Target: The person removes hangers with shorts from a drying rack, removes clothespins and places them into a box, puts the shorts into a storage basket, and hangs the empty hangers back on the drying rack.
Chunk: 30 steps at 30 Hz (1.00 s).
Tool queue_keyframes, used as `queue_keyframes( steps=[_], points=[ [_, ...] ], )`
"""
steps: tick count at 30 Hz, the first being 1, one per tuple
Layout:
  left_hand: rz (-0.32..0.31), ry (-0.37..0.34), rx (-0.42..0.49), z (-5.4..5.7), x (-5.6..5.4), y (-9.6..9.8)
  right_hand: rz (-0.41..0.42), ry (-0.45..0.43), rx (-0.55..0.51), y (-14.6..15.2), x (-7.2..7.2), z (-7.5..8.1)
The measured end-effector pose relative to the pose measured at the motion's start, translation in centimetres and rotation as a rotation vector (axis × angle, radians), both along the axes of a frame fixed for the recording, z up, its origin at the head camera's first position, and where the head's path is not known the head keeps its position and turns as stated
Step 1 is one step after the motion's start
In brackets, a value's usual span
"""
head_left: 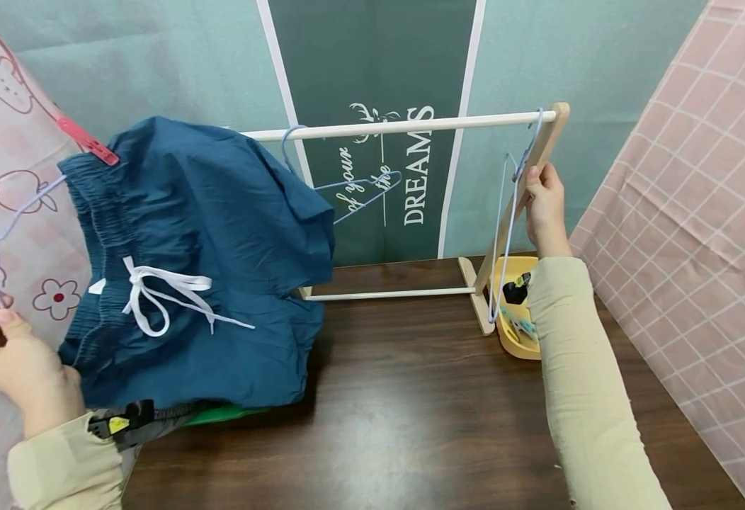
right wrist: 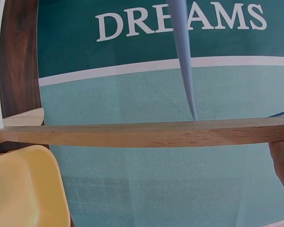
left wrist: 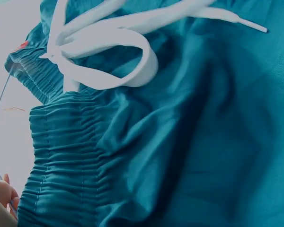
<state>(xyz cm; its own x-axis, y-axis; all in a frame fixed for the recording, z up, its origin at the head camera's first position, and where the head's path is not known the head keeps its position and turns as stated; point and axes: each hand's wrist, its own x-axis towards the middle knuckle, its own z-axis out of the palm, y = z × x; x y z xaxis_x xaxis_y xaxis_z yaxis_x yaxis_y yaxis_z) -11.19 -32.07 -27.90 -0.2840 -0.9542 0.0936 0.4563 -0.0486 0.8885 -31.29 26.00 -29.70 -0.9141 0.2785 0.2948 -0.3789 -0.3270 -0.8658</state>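
Note:
In the head view my left hand (head_left: 25,361) pinches the hook end of a light-blue wire hanger (head_left: 18,212) at the far left. Blue shorts (head_left: 232,212) hang sideways from that hanger, and a red clothespin (head_left: 88,140) clips the upper end of the waistband. A white drawstring (head_left: 171,278) is tied in a bow at the waist; the left wrist view shows the gathered waistband (left wrist: 61,156) closely. My right hand (head_left: 547,209) grips the wooden side post (head_left: 535,156) of a clothes rack. Most of the hanger inside the shorts is hidden.
Two more blue hangers hang from the rack's white bar (head_left: 436,126), one mid-bar (head_left: 366,202) and one by the post (head_left: 506,248). A yellow basket (head_left: 519,348) with clothespins stands at the rack's right foot. Something green (head_left: 226,414) shows under the shorts.

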Motion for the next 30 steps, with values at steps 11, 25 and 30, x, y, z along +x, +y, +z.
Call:
queue_keyframes(
  steps=[11, 25, 30],
  points=[
    [-0.011, -0.234, -0.105, -1.5, 0.0, -0.2, -0.008, -0.002, 0.035, 0.1, 0.1, -0.2],
    [-0.175, -0.635, -0.309, -2.9, -0.2, -0.4, 0.005, 0.009, 0.022, 0.1, 0.1, -0.1],
    [-0.330, -0.812, -0.339, -3.3, -0.2, -0.8, 0.002, 0.014, 0.009, 0.1, 0.1, -0.2]
  ],
)
